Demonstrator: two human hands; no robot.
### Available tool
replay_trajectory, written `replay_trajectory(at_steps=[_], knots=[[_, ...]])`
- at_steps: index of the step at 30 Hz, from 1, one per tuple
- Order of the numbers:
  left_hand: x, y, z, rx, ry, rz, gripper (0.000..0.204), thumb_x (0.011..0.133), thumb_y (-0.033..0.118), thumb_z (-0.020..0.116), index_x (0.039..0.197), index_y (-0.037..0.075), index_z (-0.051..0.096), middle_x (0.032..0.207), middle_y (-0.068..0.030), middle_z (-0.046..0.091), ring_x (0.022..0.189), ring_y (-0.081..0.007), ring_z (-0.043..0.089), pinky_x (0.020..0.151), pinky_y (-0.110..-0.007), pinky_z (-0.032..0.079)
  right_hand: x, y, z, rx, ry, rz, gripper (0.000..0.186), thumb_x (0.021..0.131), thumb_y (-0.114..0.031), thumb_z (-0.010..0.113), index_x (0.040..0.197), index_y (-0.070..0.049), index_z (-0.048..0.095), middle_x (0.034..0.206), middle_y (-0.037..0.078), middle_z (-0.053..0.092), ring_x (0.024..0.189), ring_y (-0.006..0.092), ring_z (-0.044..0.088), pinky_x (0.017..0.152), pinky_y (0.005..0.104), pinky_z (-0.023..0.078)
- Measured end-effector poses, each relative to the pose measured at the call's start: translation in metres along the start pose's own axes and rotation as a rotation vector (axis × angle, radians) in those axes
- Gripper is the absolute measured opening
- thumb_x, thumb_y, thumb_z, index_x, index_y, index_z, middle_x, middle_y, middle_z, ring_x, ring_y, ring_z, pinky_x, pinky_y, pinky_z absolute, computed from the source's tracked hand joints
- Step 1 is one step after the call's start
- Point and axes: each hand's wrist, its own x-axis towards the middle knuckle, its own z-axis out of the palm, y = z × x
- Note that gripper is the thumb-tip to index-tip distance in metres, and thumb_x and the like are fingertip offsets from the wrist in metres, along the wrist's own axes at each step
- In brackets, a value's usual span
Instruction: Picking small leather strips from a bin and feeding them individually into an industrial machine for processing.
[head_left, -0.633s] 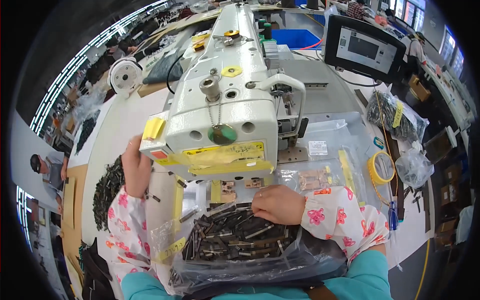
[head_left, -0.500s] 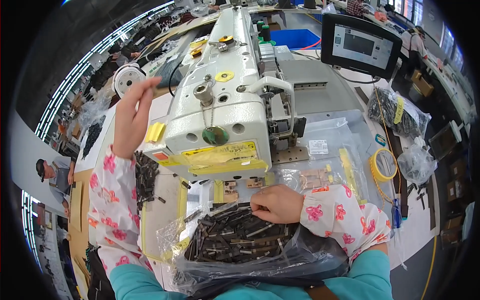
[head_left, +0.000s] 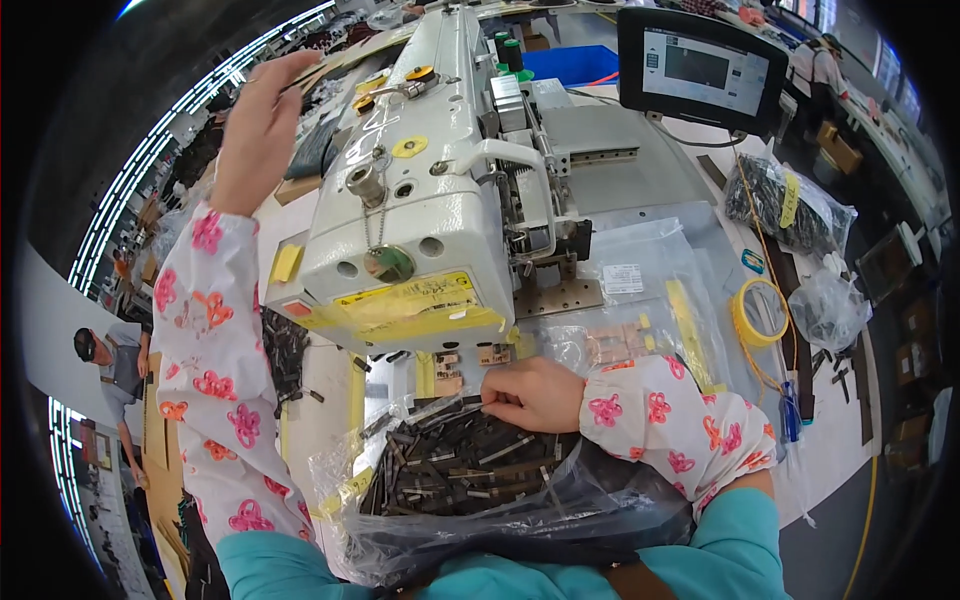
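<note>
My left hand (head_left: 262,130) is raised beside the white industrial sewing machine (head_left: 395,225), fingers stretched out and holding nothing. Over the far edge of a clear plastic bag (head_left: 600,515), my right hand (head_left: 537,394) is closed in a pinch on a short dark strip (head_left: 462,404). Several such dark strips (head_left: 470,455) with lighter bands fill the bag, which lies open against my body. Just beyond my right hand, under the machine head, are small tan blocks (head_left: 448,373) on the work plate.
A screen (head_left: 700,68) stands at the back right. To the right lie a yellow tape roll (head_left: 760,312), a blue-handled tool (head_left: 791,412) and a filled plastic bag (head_left: 790,205). More dark strips (head_left: 287,355) lie left of the machine. A person (head_left: 120,370) stands at far left.
My left hand has risen higher, with its fingers pointing up and right. My right hand stays pinched near the bag's far edge. The whole view has shifted slightly.
</note>
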Motion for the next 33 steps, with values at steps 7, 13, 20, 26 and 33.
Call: replay_trajectory(at_steps=[7, 13, 20, 26, 33], knots=[[-0.186, 0.021, -0.003, -0.507, 0.132, -0.64, 0.021, 0.089, 0.006, 0.046, 0.107, 0.0, 0.053, 0.098, -0.0036, 0.058, 0.085, -0.0091, 0.053, 0.076, -0.022, 0.042, 0.006, 0.022, -0.024, -0.086, 0.068, 0.144, 0.01, 0.073, -0.011, 0.064, 0.078, -0.003, 0.059, 0.066, 0.01, 0.06, 0.056, 0.021, 0.057, 0.053, 0.0301, 0.044], [-0.235, 0.088, 0.059, -0.288, -0.267, -0.39, 0.024, 0.074, 0.001, 0.057, 0.098, -0.001, 0.055, 0.093, -0.0169, 0.056, 0.087, -0.0338, 0.054, 0.077, -0.036, 0.043, 0.005, 0.026, -0.033, -0.148, 0.155, 0.332, 0.011, 0.071, -0.008, 0.062, 0.079, -0.001, 0.062, 0.068, 0.012, 0.061, 0.059, 0.0245, 0.06, 0.056, 0.0308, 0.046], [-0.234, 0.095, 0.12, -0.245, -0.428, -0.222, 0.028, 0.073, 0.017, 0.061, 0.095, 0.001, 0.057, 0.09, -0.0153, 0.056, 0.085, -0.0331, 0.055, 0.068, -0.041, 0.044, 0.002, 0.032, -0.03, -0.237, 0.168, 0.297, 0.019, 0.072, -0.009, 0.064, 0.09, -0.001, 0.063, 0.078, 0.012, 0.063, 0.065, 0.0249, 0.06, 0.059, 0.0314, 0.047], [-0.239, 0.091, 0.137, -0.201, -0.708, -0.335, 0.019, 0.077, 0.015, 0.057, 0.093, 0.004, 0.057, 0.09, -0.0158, 0.056, 0.082, -0.0315, 0.056, 0.067, -0.041, 0.045, 0.002, 0.036, -0.039, -0.422, 0.116, 0.223, 0.026, 0.073, -0.01, 0.066, 0.097, -0.003, 0.061, 0.091, 0.013, 0.062, 0.081, 0.0303, 0.058, 0.07, 0.0349, 0.047], [-0.237, 0.091, 0.137, -0.244, -0.198, -0.139, 0.015, 0.075, 0.01, 0.055, 0.089, 0.004, 0.056, 0.092, -0.0172, 0.055, 0.082, -0.0347, 0.054, 0.064, -0.043, 0.044, 0.002, 0.034, -0.044, -0.406, 0.076, 0.262, 0.025, 0.074, -0.01, 0.065, 0.098, -0.003, 0.061, 0.093, 0.013, 0.062, 0.084, 0.031, 0.058, 0.073, 0.0345, 0.046]])
